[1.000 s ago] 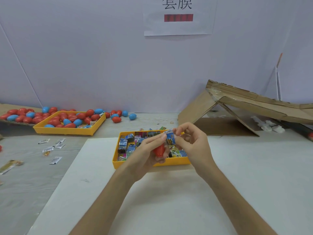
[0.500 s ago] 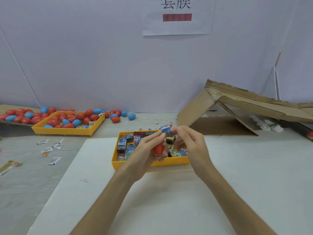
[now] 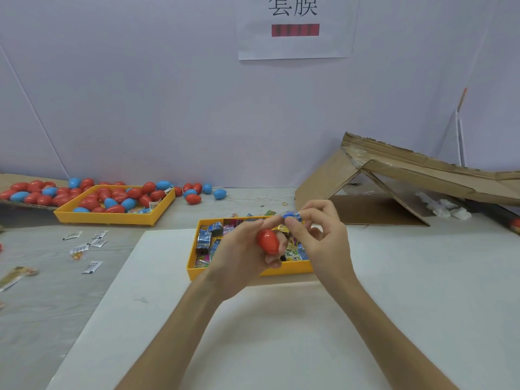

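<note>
My left hand [image 3: 242, 254] grips a red plastic egg half [image 3: 268, 241] above the near yellow tray [image 3: 250, 273]. My right hand [image 3: 323, 237] pinches a small blue wrapped packet [image 3: 292, 215] between thumb and fingers, just above the red piece. The left fingertips also touch that packet. The tray under both hands holds several small wrapped packets [image 3: 208, 237] in blue, silver and other colours.
A second yellow tray [image 3: 112, 216] at the back left holds several red and blue eggs; more eggs [image 3: 197, 192] lie loose beside it. Small sachets [image 3: 84, 246] are scattered on the grey table at left. A folded cardboard sheet [image 3: 408, 178] leans at right. A white board [image 3: 281, 319] covers the near table.
Both hands have risen slightly over the tray. The blue packet has moved from beside the red piece up to just above it, and more of the red piece now shows.
</note>
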`<action>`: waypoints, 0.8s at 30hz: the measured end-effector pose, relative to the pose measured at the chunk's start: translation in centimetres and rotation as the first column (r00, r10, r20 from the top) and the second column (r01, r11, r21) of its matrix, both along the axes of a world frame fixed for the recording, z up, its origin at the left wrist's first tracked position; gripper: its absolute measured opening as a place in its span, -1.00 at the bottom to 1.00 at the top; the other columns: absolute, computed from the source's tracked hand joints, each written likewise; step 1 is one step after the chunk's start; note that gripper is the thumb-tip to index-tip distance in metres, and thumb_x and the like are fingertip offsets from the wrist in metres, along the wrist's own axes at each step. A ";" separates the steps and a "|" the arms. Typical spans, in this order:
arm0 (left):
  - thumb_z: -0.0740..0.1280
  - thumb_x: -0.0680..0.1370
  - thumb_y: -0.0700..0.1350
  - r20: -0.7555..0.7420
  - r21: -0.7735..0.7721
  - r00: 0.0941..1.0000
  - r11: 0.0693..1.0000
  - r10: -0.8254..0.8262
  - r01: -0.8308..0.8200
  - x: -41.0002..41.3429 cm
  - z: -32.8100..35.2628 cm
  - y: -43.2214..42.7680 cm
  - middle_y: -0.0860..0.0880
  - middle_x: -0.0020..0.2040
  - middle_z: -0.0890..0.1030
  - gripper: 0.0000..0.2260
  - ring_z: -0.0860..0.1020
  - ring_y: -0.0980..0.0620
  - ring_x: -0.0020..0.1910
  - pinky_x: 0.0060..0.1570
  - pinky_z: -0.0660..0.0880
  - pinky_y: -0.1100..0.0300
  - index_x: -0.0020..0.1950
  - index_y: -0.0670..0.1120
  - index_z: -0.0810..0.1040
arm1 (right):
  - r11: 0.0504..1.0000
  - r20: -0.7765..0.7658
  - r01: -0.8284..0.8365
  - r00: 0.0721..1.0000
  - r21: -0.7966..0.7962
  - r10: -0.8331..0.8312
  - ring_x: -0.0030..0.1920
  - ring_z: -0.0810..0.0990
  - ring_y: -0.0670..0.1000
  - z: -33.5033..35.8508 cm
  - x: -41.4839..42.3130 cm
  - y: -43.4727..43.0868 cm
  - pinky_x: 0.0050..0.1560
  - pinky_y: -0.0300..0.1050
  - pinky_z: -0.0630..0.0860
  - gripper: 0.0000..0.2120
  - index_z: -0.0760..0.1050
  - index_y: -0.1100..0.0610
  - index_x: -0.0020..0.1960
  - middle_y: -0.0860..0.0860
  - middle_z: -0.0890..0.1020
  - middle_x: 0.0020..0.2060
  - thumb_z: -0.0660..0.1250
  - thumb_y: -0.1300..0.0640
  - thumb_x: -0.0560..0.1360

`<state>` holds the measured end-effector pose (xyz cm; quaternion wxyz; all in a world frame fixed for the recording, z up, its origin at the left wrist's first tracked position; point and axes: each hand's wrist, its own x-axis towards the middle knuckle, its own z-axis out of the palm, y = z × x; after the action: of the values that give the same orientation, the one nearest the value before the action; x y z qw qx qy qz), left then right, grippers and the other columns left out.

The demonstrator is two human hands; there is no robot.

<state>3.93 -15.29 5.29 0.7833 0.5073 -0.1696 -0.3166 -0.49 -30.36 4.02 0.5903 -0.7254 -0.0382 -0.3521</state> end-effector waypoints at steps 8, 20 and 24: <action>0.27 0.59 -0.09 0.121 -0.116 0.988 0.987 -0.100 0.114 0.6 -0.2 0.9 -0.11 0.04 0.65 -0.66 0.53 0.04 -0.13 -0.05 0.53 0.22 0.35 -0.08 0.61 | 0.959 0.000 -0.021 1.000 0.283 0.022 -0.08 0.53 -0.03 0.3 0.3 -1.5 0.00 0.04 0.48 -0.78 0.64 0.03 -0.37 -0.18 0.55 -0.14 0.40 0.06 0.44; 0.27 0.44 -0.22 0.302 -0.054 0.950 0.996 0.078 -0.065 0.8 -0.4 0.6 -0.16 0.02 0.62 -0.85 0.56 -0.04 -0.09 -0.16 0.48 0.18 -0.13 -0.05 0.61 | 0.886 -0.050 -0.147 0.981 0.440 0.188 -0.32 0.37 0.00 0.7 0.1 -1.2 -0.18 -0.10 0.37 -0.74 0.55 0.35 -0.29 0.23 0.45 -0.27 0.41 0.16 0.47; 0.31 0.50 -0.10 0.465 0.056 0.872 0.977 0.156 -0.205 0.9 -0.7 0.2 -0.14 -0.13 0.57 -0.88 0.43 0.02 -0.27 -0.35 0.36 0.24 -0.08 -0.06 0.63 | 0.849 -0.076 -0.203 0.959 0.488 0.273 -0.36 0.37 -0.02 0.9 0.0 -1.3 -0.22 -0.14 0.37 -0.75 0.61 0.25 -0.27 0.19 0.44 -0.36 0.42 0.07 0.46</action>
<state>4.79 -15.06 4.57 0.7200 0.6210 -0.2848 -0.1220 -0.45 -31.63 4.87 0.7903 -0.5711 0.0019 -0.2219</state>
